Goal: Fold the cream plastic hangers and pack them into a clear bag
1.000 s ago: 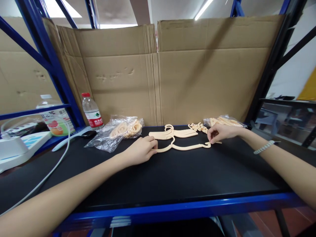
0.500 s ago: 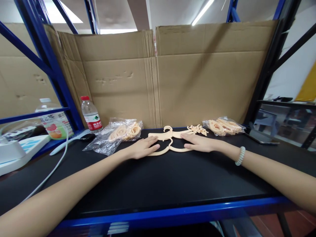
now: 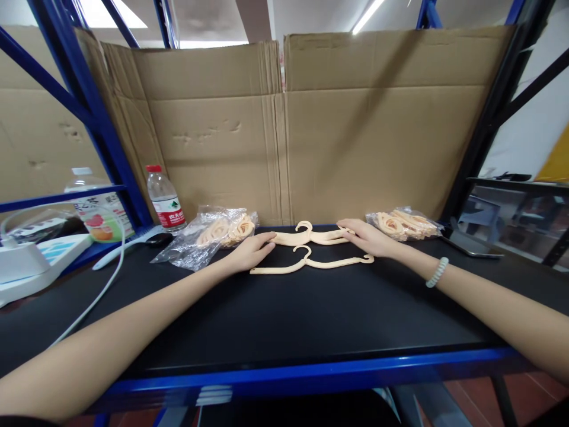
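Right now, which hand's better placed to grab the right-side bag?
Likely the right hand: close to that bag, at the right end of the back hanger; the left hand is at its left end.

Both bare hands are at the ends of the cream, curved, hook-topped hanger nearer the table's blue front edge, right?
Not the nearer hanger: the head view shows the left hand and right hand at the ends of the cream, curved, hook-topped hanger stack farther back.

Forearms [image 3: 146, 305] reach forward and inward — left hand [image 3: 249, 254] facing right hand [image 3: 370, 238] (its fingers [image 3: 349, 225] outstretched).
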`<state>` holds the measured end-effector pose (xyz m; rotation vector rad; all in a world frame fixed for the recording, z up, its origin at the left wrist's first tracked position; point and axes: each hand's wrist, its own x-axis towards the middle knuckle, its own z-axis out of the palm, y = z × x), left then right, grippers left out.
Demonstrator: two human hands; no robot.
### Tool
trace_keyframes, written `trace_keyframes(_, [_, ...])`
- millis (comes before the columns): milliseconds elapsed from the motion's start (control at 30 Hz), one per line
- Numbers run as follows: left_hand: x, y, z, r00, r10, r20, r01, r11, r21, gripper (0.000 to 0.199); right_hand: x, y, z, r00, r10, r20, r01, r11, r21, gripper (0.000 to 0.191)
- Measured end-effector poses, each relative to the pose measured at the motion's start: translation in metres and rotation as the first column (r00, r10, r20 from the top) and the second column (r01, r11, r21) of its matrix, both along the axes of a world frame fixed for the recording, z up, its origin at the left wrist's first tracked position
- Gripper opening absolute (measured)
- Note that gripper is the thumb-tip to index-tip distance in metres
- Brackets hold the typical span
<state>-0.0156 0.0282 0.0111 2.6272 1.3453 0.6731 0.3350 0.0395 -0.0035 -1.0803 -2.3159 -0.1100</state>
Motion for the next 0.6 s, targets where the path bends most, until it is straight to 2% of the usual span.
trace_keyframes(133, [-0.011,0.003,0.001,0.999,0.044,0.033,-0.044,0.999,0.01,0.049,0.025,0.005,0.003,0.995,-0.071,-0.07,0.078,0.991,0.107,0.039])
trace_keyframes(233, [-0.016,0.005,0.0,0.998,0.057,0.027,-0.058,0.998,0.024,0.048,0.033,0.008,0.002,0.993,-0.099,-0.066,0.105,0.989,0.101,0.033])
trace_keyframes(600, [-0.012,0.008,-0.007,0.999,0.0,-0.041,0.003,0.998,0.06,0.047,0.016,0.01,-0.005,1.0,0.029,0.0,-0.029,0.999,-0.015,0.015])
